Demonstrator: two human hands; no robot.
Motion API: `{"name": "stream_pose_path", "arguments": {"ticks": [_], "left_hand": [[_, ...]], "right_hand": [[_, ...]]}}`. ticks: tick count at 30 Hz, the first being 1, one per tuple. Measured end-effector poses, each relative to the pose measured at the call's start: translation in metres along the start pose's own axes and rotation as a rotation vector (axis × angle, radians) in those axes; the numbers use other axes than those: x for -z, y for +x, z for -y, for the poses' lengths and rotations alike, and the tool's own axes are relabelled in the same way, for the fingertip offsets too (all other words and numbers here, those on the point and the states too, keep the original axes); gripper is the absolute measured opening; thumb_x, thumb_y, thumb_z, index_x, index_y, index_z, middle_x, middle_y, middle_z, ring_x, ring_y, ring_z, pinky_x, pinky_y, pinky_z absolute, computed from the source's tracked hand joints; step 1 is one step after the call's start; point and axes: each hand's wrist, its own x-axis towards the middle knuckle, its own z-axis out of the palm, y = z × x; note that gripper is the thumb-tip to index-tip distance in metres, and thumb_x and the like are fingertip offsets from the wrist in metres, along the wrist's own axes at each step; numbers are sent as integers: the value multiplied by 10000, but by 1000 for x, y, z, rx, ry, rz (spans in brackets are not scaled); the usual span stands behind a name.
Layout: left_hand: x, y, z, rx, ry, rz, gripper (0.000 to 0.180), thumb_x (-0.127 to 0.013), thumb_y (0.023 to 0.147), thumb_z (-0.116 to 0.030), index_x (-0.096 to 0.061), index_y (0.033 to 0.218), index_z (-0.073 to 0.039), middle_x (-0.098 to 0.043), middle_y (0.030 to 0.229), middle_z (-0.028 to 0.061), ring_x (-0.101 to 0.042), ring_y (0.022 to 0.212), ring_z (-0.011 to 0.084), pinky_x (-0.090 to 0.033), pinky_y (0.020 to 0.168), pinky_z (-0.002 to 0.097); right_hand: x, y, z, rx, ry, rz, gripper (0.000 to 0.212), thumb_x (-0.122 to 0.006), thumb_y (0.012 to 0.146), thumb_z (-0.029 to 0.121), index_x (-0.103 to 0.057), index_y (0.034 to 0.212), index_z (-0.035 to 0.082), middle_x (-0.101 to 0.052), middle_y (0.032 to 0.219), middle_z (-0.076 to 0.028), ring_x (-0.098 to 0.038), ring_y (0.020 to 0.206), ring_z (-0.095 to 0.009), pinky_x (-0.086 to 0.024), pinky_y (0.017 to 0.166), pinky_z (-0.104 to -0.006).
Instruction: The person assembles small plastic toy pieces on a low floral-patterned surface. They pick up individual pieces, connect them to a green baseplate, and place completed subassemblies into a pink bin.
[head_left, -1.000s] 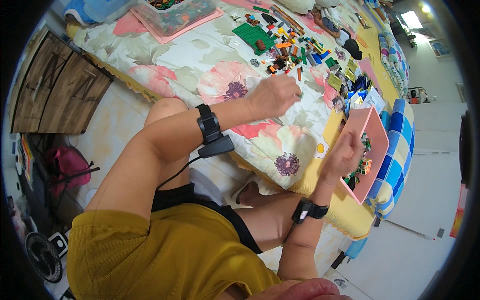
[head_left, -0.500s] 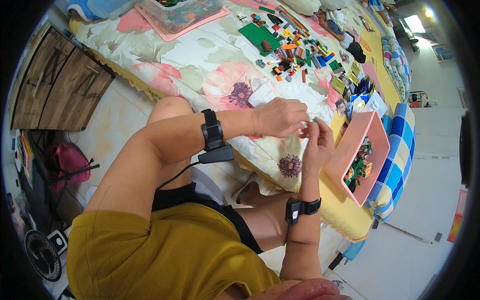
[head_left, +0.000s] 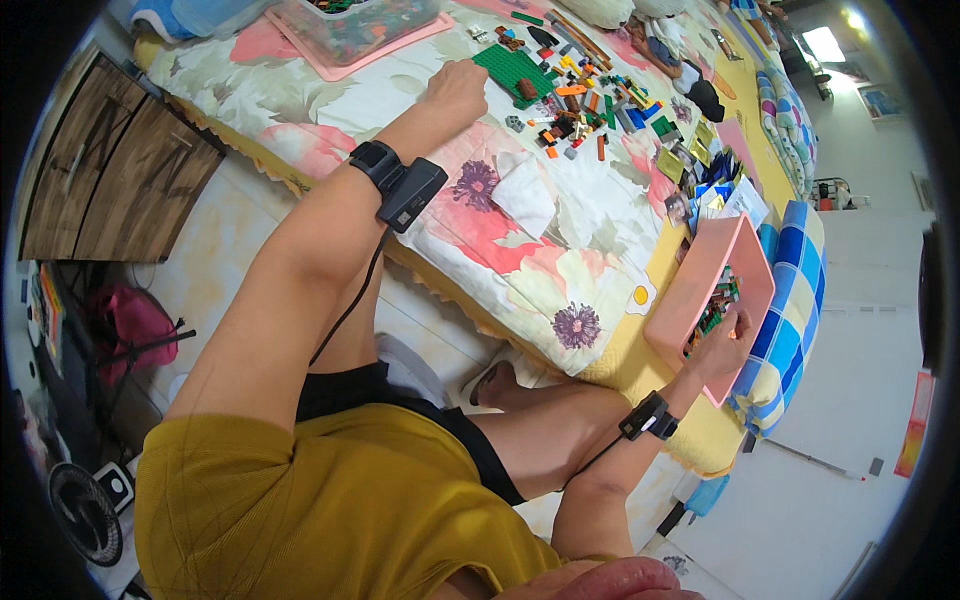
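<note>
Small building bricks (head_left: 712,312) lie inside a pink bin (head_left: 688,292), right where the right hand (head_left: 722,352) reaches. That hand comes over the bin's near edge, its fingers bent inward among the bricks; whether they grip one cannot be told. Its forearm runs up and outward past the thigh, with a black wrist device (head_left: 648,416) strapped on. The left hand (head_left: 457,95) is stretched far forward over the bed (head_left: 610,215), back upward, fingers curled under; what they hold, if anything, is hidden. The left elbow is bent, and a larger black device (head_left: 412,195) sits at that wrist. Just right of the left hand lies a green baseplate (head_left: 508,70), with a scatter of loose bricks (head_left: 575,130) beyond it. Ahead of the left hand stands a clear tub (head_left: 372,30); beyond the right hand lies a blue checked roll (head_left: 798,290).
</note>
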Motion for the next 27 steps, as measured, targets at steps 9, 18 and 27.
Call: {"name": "stream_pose_path", "arguments": {"ticks": [9,18,27], "left_hand": [[-14,-2,-9,-82,14,16,180,-589,793,-13,-691,941,3,-623,1054,196,-595,1050,385,-532,863,457],[-15,0,-10,-11,-14,25,191,-608,778,-52,-691,933,20,-631,1045,245,-644,981,413,-538,847,474],[-8,-31,-86,-66,-966,182,142,-720,804,-110,-730,919,-27,-699,800,82,-648,703,152,-529,615,288]], "right_hand": [[-14,3,-48,-48,-109,262,222,-706,849,195,-716,994,26,-701,786,-86,-654,687,-207,-518,652,-346],[-15,2,-37,-89,-74,185,279,-700,856,200,-691,1064,15,-704,952,-131,-663,855,-237,-518,777,-362],[-12,-32,62,363,306,-36,220,-662,882,71,-657,1079,-26,-683,1012,-144,-646,926,-297,-507,837,-374]]}}
